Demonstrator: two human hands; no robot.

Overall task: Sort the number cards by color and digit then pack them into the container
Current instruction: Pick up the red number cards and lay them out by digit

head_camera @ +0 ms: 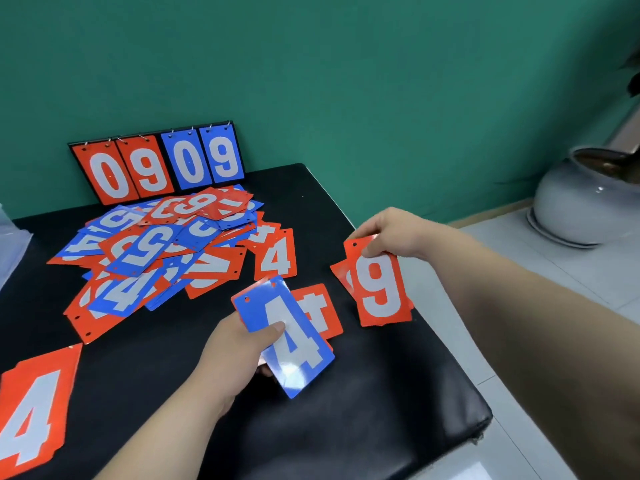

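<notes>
My left hand (231,355) grips a blue 4 card (291,341) above the black table (363,427), thumb on its face. Under that card lies a red 4 card (320,311). My right hand (394,233) pinches the top edge of a red 9 card (379,289), which sits over other red cards near the table's right edge. A mixed heap of red and blue number cards (156,258) covers the left middle of the table. A red 4 card (275,256) lies at the heap's right side. Another red 4 stack (33,410) lies at the near left.
A flip scoreboard (156,164) showing 09 in red and 09 in blue leans against the green wall. A clear plastic item (10,244) shows at the left edge. On the floor to the right stands a white ceramic pot (581,199).
</notes>
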